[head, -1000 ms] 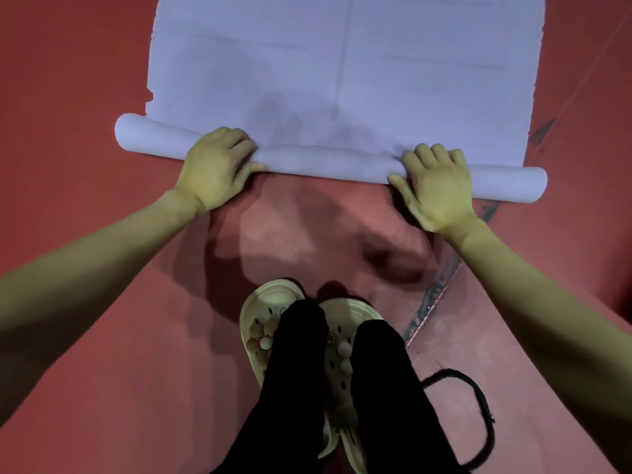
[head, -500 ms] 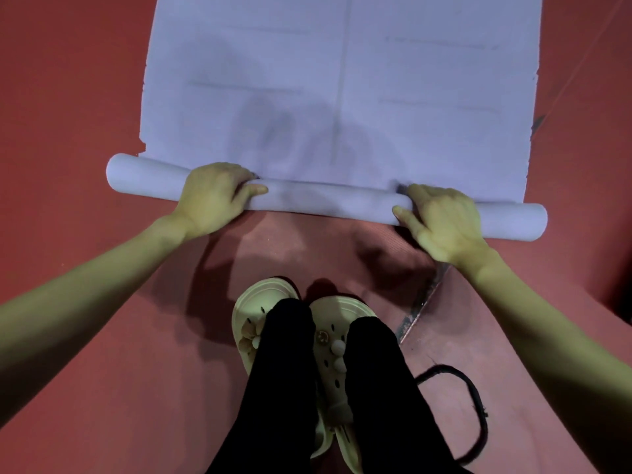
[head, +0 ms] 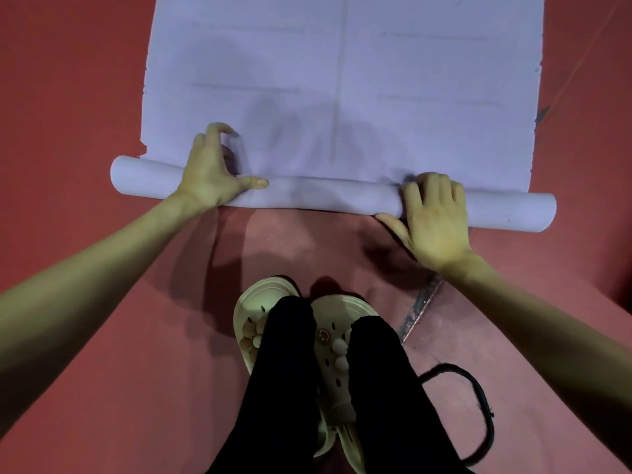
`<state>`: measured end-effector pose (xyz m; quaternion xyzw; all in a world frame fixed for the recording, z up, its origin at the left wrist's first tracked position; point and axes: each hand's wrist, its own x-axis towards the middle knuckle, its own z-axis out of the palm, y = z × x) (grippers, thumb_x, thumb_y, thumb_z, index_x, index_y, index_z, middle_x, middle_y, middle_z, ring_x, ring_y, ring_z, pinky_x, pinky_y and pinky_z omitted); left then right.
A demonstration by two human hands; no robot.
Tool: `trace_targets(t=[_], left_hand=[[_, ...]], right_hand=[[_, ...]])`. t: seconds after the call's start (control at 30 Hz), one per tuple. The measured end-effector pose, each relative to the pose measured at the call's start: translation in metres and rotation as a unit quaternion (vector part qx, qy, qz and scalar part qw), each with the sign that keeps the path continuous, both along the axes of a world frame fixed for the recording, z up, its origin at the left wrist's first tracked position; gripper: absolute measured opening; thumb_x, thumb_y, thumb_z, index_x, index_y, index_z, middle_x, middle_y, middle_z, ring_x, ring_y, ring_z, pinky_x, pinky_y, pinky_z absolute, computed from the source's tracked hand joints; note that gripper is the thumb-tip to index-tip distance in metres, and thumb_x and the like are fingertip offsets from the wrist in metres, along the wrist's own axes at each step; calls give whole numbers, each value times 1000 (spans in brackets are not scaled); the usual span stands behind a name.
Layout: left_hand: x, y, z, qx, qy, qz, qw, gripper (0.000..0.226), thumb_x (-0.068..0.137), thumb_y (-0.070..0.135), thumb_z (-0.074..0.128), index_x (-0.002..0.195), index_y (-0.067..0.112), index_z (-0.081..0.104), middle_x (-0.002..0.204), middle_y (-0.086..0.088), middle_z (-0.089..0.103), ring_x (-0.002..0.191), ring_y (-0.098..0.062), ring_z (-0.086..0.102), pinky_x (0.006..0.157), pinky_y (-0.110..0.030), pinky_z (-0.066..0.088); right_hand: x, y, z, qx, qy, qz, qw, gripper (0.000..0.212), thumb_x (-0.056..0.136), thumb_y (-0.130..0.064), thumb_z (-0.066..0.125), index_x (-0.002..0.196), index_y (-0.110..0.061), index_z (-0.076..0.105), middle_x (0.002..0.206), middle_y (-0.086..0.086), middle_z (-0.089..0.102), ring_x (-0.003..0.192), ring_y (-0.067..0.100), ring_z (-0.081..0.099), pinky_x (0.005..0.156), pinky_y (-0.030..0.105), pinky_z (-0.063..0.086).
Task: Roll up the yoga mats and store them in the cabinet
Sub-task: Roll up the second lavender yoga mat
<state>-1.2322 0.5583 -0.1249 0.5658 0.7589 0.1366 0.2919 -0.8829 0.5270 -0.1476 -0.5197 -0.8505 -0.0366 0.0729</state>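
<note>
Both hands press mat roll, red floor.

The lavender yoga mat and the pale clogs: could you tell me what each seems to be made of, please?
Yoga mat: likely soft foam, matte; it curls into a smooth roll and its edges look nicked.
Clogs: probably moulded foam or rubber, smooth, with vent holes.

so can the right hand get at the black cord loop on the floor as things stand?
Probably yes. The black cord loop lies on open red floor on the right hand's side, nothing covering it. That hand would first have to leave the rolled mat.
</note>
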Motion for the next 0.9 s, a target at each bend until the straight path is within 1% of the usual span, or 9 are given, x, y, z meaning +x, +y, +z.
trace_targets(t=[0.03,0.1,0.17,0.23,0.3,0.43,0.6,0.77,0.9], left_hand=[[-1,2,0,3,5,-10,1000,70,58,30,92,114,10,57,105,-8,55,91,-20,54,85,-29,45],[0,6,3,29,26,-74,996,46,62,29,89,95,7,66,95,-9,61,96,-26,52,85,-30,42],[6,4,3,83,36,-116,989,28,72,27,81,80,4,67,82,-6,56,89,-31,53,81,-31,37],[10,-6,-1,147,71,-143,976,24,87,28,66,81,4,64,81,-10,55,82,-33,52,78,-32,35],[8,-14,-1,168,90,-169,967,29,97,32,52,88,7,65,90,-12,59,85,-34,53,82,-35,37],[-4,-17,3,154,99,-246,952,43,96,47,48,102,8,66,102,-8,62,94,-29,55,87,-38,43],[0,-3,-4,153,155,-258,941,53,97,51,39,103,6,67,98,-12,63,83,-35,54,73,-42,44],[-3,29,1,60,99,-198,973,53,85,62,50,101,17,73,106,-3,66,99,-26,60,75,-34,43],[-8,37,-5,50,40,-167,984,69,68,73,56,113,21,66,99,-2,61,98,-19,56,83,-34,47]], right_hand=[[1,5,-1,7,-6,13,1000,53,97,-56,41,96,-4,53,94,21,54,82,33,47,74,43,33],[1,17,0,9,-8,38,999,50,99,-53,38,93,-5,52,90,20,53,78,33,47,69,42,34],[2,33,2,-8,10,61,998,50,100,-51,36,91,-5,54,87,18,54,75,34,50,64,42,38],[3,47,6,-59,35,76,995,52,99,-52,35,89,-6,56,85,16,55,74,35,55,61,41,42],[3,58,12,-119,39,70,990,58,95,-58,29,91,-7,56,87,14,56,79,35,58,62,40,44],[3,67,13,-150,45,58,986,66,91,-66,21,103,-8,50,98,14,57,92,35,57,71,42,44],[-2,72,12,-145,69,52,986,78,91,-70,20,98,1,52,97,24,51,87,40,51,75,48,43],[-22,77,19,-140,155,15,978,32,93,-37,55,94,-5,57,97,18,51,90,37,49,79,45,40],[-26,58,13,-72,129,35,988,55,89,-60,49,91,-5,54,90,14,49,82,31,44,73,42,34]])
